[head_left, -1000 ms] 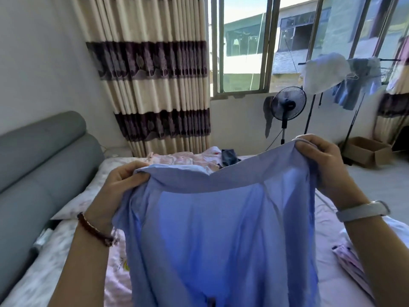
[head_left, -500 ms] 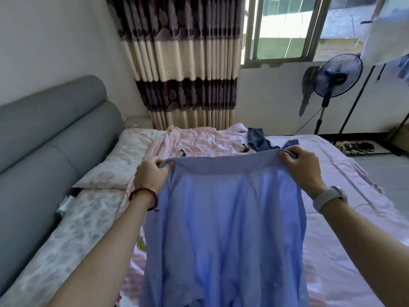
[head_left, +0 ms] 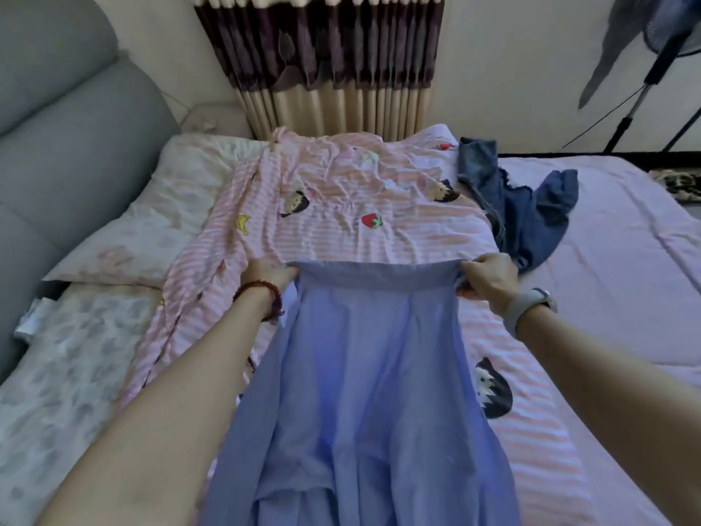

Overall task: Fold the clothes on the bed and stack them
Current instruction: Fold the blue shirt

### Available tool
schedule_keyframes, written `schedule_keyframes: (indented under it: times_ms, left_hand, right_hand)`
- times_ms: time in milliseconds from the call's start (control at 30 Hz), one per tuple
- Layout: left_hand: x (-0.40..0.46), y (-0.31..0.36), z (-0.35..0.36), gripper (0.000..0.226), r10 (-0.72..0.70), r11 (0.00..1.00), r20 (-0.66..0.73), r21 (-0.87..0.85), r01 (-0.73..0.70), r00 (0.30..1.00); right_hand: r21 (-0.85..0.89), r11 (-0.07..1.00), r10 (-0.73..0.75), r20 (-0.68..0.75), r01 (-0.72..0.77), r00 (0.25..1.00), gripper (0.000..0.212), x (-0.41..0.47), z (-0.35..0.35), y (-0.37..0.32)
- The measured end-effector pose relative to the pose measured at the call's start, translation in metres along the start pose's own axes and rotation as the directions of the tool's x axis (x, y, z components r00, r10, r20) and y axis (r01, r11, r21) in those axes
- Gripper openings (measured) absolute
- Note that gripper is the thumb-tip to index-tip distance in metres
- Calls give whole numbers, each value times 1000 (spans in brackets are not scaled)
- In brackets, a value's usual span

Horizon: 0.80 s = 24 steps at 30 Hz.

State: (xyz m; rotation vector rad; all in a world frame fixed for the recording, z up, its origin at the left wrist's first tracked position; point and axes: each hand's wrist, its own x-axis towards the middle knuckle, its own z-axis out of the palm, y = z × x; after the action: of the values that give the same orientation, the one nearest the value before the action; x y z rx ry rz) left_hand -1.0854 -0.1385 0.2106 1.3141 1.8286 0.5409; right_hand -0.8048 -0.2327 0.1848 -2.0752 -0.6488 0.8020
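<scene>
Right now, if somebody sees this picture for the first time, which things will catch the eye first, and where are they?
First comes the light blue garment in the centre, its top edge gripped by the left hand and the right hand. Under it lies a pink striped sheet with cartoon prints, spread over the bed. Behind the right hand, a dark denim piece lies crumpled.
</scene>
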Motion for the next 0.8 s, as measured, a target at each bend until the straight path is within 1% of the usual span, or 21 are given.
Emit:
schedule_keyframes:
  times_ms: [33,67,100,133,167,233,267,300,333,367,400,433,500,533,600,633,700,733,800]
  left_hand:
    - [16,1,8,18,-70,990,16,-125,71,997]
    - [33,2,17,36,-111,970,44,-213,118,993]
    - [46,6,25,46,-126,954,57,-266,137,990]
    - [59,12,33,49,-123,945,49,-300,132,991]
    - [71,16,41,41,-98,941,23,-322,100,995]
    - [90,26,59,4,-26,936,-8,-350,22,1000]
    - [100,26,67,12,24,945,3,-327,-22,1000]
    - [107,23,75,10,76,959,35,-278,-63,997]
    - [114,13,84,17,113,966,62,-241,-95,992]
    - [118,0,92,30,121,976,79,-190,-104,990]
    - [119,-16,101,36,124,984,79,-135,-113,989]
    - [113,-36,107,36,122,990,73,-86,-115,990]
    - [95,-88,117,29,134,991,61,-26,-132,989]
    - [81,-115,119,28,147,989,43,7,-147,988]
    - [46,-172,118,31,141,987,-25,79,-139,990]
    - [26,-198,116,34,139,985,-64,116,-131,988]
    - [-17,-248,112,50,177,964,-117,222,-148,977]
    - [-37,-272,110,56,205,942,-121,295,-162,971]
    - [-72,-311,104,57,257,874,-108,450,-184,960]
  right_hand:
    - [55,998,41,-2,-41,999,24,16,9,1]
    - [116,991,74,-9,-72,997,24,32,18,2]
    - [170,982,92,-23,-87,995,24,48,25,3]
    - [213,973,97,-41,-86,994,24,66,32,2]
    - [239,968,93,-63,-75,994,24,82,38,3]
    - [263,964,52,-79,-30,995,23,113,50,5]
    - [276,961,31,-69,-11,997,19,126,57,8]
    - [300,954,13,-40,-1,999,7,133,64,14]
    - [303,953,-6,-6,8,1000,14,136,72,22]
    - [273,962,-1,39,-10,999,37,134,80,34]
    - [220,975,1,60,-14,998,53,128,90,49]
    - [161,987,-18,61,8,998,57,116,99,64]
    - [117,992,-50,86,39,995,54,83,120,99]
    - [123,992,-44,96,32,994,48,63,128,116]
    - [185,983,-21,91,4,996,29,16,144,142]
    - [224,975,-23,68,7,997,25,-8,149,151]
    - [278,960,-33,18,27,999,24,-57,158,163]
    - [291,956,-41,5,38,999,25,-79,162,169]
    - [283,957,-66,16,58,998,26,-120,171,181]
